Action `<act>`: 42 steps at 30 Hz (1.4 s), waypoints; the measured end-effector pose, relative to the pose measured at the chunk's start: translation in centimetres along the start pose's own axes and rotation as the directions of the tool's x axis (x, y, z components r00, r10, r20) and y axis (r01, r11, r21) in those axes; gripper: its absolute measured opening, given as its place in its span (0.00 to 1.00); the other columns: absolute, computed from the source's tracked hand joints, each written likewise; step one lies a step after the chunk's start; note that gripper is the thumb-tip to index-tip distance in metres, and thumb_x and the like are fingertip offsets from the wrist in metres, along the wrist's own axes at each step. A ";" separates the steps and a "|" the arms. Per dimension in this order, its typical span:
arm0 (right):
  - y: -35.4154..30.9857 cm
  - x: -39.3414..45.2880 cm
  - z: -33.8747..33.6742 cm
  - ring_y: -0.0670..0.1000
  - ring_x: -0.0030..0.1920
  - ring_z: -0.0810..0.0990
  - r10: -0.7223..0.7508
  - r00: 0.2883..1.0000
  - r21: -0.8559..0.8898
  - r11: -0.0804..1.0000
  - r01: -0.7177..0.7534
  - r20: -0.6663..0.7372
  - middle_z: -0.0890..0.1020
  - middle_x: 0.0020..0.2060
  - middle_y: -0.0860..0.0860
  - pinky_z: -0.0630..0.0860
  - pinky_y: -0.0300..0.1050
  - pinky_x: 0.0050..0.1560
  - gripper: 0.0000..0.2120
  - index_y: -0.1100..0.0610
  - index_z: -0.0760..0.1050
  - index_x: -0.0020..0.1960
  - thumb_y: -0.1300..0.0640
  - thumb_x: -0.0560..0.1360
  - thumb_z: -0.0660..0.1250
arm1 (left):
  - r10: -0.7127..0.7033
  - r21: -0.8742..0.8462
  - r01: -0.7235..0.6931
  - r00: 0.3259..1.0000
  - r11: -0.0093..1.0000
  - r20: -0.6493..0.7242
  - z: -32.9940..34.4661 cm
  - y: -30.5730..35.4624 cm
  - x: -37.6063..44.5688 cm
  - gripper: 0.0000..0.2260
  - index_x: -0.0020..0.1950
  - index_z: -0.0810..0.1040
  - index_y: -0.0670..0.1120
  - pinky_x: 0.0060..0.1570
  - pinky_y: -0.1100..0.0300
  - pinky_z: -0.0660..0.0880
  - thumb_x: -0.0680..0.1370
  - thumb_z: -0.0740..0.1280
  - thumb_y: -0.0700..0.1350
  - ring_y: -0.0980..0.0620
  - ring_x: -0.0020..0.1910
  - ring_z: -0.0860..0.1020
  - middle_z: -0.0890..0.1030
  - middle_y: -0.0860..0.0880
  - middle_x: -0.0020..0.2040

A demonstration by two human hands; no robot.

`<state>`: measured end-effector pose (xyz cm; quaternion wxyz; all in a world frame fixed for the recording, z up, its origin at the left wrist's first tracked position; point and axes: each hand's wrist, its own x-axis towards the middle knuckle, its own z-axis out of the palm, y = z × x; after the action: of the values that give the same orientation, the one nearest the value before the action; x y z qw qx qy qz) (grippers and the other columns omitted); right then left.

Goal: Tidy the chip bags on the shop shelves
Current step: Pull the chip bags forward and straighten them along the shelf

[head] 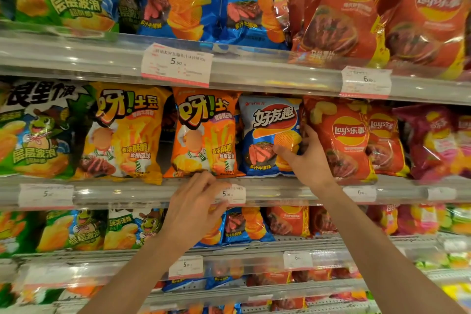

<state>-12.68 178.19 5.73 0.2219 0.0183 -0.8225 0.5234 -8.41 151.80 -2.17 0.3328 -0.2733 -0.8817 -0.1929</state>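
The blue chip bag (270,135) — right hand (303,158) grasping its edge, left hand (196,201) loosely curled, holding nothing — could topple forward off the shelf lip if tugged.

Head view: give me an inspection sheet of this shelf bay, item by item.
Surface: middle shelf rail carries price tags; shelves above and below are stocked too.
Job's things: blue chip bag stands upright between an orange bag and a red Lay's bag; a yellow bag stands left of the orange one.
Clutter: nothing seen.
Grippers: right hand grips the blue chip bag's right edge, thumb across its front; left hand is at the rail by the 5.90 price tag, fingers curled, contact unclear.
Cables: nothing seen.
Surroundings: green bags at far left, purple bags at far right.
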 end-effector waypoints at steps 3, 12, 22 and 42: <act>0.4 -0.3 0.1 0.47 0.58 0.82 -0.001 1.000 0.002 1.000 0.001 -0.001 0.81 0.61 0.48 0.80 0.48 0.61 0.38 0.54 0.63 0.77 0.54 0.73 0.78 | 0.000 0.002 0.000 1.000 1.000 -0.005 0.0 0.0 0.0 0.17 0.58 0.82 0.49 0.39 0.56 0.77 0.71 0.78 0.48 0.50 0.46 0.76 0.76 0.50 0.47; 1.3 -0.4 0.6 0.49 0.62 0.80 -0.013 1.000 -0.049 0.999 0.013 0.004 0.79 0.64 0.49 0.78 0.54 0.65 0.37 0.53 0.62 0.77 0.48 0.74 0.75 | -0.015 0.010 0.015 1.000 1.000 -0.001 0.0 0.2 0.0 0.18 0.59 0.82 0.48 0.39 0.57 0.76 0.71 0.78 0.49 0.51 0.46 0.75 0.76 0.50 0.46; 1.7 -0.5 0.7 0.51 0.65 0.78 -0.020 1.000 -0.114 0.993 0.020 0.002 0.77 0.66 0.49 0.76 0.56 0.67 0.34 0.52 0.64 0.76 0.45 0.75 0.73 | -0.078 0.008 0.077 0.997 0.997 0.029 -0.1 0.6 -0.1 0.17 0.60 0.81 0.50 0.44 0.56 0.77 0.72 0.76 0.49 0.51 0.48 0.76 0.76 0.51 0.48; 2.4 -9.8 3.0 0.48 0.82 0.46 -0.200 0.980 -0.365 0.911 0.189 0.009 0.49 0.83 0.48 0.54 0.56 0.80 0.41 0.51 0.51 0.82 0.30 0.78 0.55 | -0.264 -0.292 0.268 0.963 0.918 0.055 -0.6 2.0 -1.2 0.15 0.64 0.77 0.53 0.56 0.53 0.74 0.79 0.64 0.55 0.56 0.56 0.73 0.76 0.55 0.56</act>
<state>-5.54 174.66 -1.11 0.2842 0.0510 -0.8960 0.3373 -6.18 152.61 -2.27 0.2522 -0.1993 -0.8740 -0.3644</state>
